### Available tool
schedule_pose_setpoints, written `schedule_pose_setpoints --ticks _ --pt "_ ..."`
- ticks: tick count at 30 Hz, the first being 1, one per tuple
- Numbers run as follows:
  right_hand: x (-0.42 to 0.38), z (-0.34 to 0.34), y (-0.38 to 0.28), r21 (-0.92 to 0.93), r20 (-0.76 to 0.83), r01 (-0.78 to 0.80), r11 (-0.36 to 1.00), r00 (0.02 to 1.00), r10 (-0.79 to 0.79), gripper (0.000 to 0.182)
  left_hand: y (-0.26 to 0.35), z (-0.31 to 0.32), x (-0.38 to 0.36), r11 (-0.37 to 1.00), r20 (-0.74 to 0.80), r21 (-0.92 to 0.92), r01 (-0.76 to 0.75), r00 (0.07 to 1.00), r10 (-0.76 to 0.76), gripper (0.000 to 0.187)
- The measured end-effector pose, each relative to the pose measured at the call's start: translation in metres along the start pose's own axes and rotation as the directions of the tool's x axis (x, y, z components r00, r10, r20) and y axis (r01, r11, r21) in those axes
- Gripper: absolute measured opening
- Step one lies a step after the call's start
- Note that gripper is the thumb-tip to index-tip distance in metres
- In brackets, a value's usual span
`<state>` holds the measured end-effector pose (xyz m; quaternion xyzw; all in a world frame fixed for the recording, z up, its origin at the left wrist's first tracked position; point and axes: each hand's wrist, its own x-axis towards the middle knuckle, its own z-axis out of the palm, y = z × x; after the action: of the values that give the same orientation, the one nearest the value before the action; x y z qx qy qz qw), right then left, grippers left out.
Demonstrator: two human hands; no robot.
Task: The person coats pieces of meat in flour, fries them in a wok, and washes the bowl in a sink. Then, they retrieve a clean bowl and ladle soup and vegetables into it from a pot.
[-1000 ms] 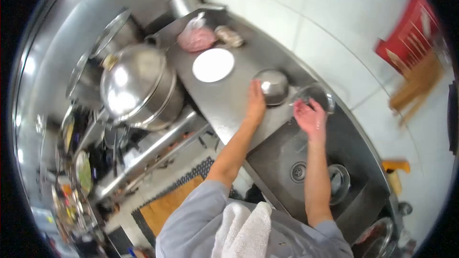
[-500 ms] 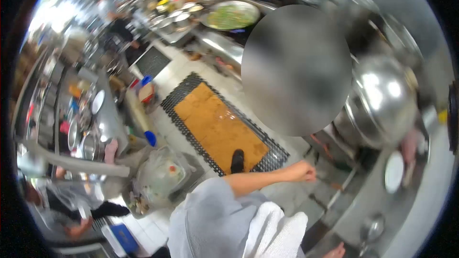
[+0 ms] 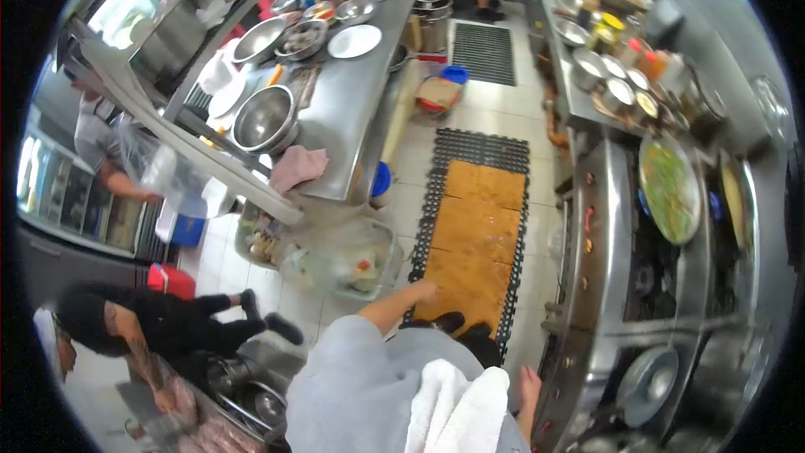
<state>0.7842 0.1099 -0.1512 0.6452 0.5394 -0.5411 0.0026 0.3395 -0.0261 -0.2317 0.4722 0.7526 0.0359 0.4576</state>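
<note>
My left hand (image 3: 426, 292) is in front of my body, above the near end of a mat with brown cardboard (image 3: 474, 235) laid on it. Its fingers look curled in, slightly blurred, with nothing visible in them. My right hand (image 3: 528, 384) hangs low at my side, close to the stove front (image 3: 579, 302). Its fingers seem loosely apart and I see nothing held, though part of the hand is hard to make out. A white towel (image 3: 453, 407) lies over my grey shirt (image 3: 360, 386).
At left stands a steel counter (image 3: 340, 147) with bowls, a plate (image 3: 355, 42) and a pink cloth (image 3: 299, 169). Bins with plastic liners (image 3: 340, 260) sit beside the aisle. At right, a pan of green vegetables (image 3: 669, 189) is on the stove. Co-workers (image 3: 151, 319) are at left and far ahead.
My view has turned left, so the stove went from the top to the right side and the aisle runs straight ahead. My left hand has swung toward the left.
</note>
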Motion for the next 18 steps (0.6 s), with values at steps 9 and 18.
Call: schedule_pose_setpoints --ticks 9,18 --pt "0.268 0.119 -0.203 -0.574 0.8 0.814 0.088 0.581 -0.149 0.026 0.015 -0.042 -0.007 0.873 -0.118 -0.48 0.083 0.98 -0.159 0.029" --pt "0.415 0.217 -0.493 -0.309 0.726 0.603 0.736 0.649 -0.227 0.025 -0.009 -0.285 -0.08 0.598 -0.622 -0.783 -0.174 0.27 -0.735 0.019"
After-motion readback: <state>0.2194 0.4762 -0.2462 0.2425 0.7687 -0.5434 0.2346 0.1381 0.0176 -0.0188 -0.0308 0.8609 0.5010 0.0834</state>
